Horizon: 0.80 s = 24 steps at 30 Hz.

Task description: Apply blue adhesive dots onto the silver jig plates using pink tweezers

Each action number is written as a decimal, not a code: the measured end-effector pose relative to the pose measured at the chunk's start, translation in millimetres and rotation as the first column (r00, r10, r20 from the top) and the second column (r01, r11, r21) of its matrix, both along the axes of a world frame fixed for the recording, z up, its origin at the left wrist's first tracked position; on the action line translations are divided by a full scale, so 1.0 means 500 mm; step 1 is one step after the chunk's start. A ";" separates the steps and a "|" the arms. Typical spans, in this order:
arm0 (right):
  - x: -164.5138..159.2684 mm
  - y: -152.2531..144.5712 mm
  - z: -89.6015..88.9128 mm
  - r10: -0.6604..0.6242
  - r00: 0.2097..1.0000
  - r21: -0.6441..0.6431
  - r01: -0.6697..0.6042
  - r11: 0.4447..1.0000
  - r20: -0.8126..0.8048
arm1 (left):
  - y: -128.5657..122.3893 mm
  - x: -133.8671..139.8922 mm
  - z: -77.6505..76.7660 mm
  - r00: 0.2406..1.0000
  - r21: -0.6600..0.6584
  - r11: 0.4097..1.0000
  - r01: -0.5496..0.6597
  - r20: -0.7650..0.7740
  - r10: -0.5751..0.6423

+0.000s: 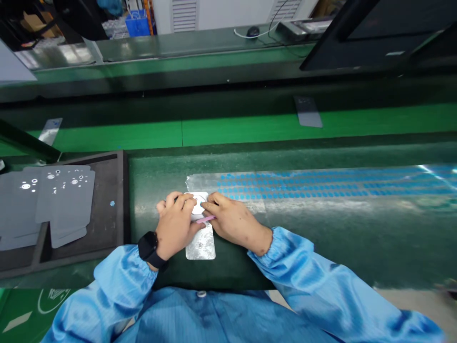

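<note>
A shiny metal plate with rounded corners lies on the green bench in front of me. Its upper part carries a white area with a circular outline, partly covered by my fingers. My left hand rests on the plate's left side, fingers spread and thumb stretched across it. On the right, my right hand is closed around a thin pink stick-like tool; the tool's kind is unclear. A small blue dot shows at my right fingertips, over the white area.
A clear strip with rows of blue dots runs rightward along the bench. At left, a dark tray holds several grey plates with holes. Beyond, single plates lie on a green belt. A monitor overhangs the upper right.
</note>
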State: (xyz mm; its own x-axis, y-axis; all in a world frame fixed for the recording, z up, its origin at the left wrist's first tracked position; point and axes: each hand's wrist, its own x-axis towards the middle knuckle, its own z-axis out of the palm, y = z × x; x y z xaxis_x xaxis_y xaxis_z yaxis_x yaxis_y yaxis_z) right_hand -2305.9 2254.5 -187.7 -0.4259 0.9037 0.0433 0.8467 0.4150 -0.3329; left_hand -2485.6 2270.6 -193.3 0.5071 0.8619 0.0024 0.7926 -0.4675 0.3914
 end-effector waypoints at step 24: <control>-0.040 0.090 0.072 -0.159 0.984 -0.297 0.177 0.938 0.083 | -0.001 -0.016 -0.079 0.983 0.366 0.920 -0.140 0.163 0.085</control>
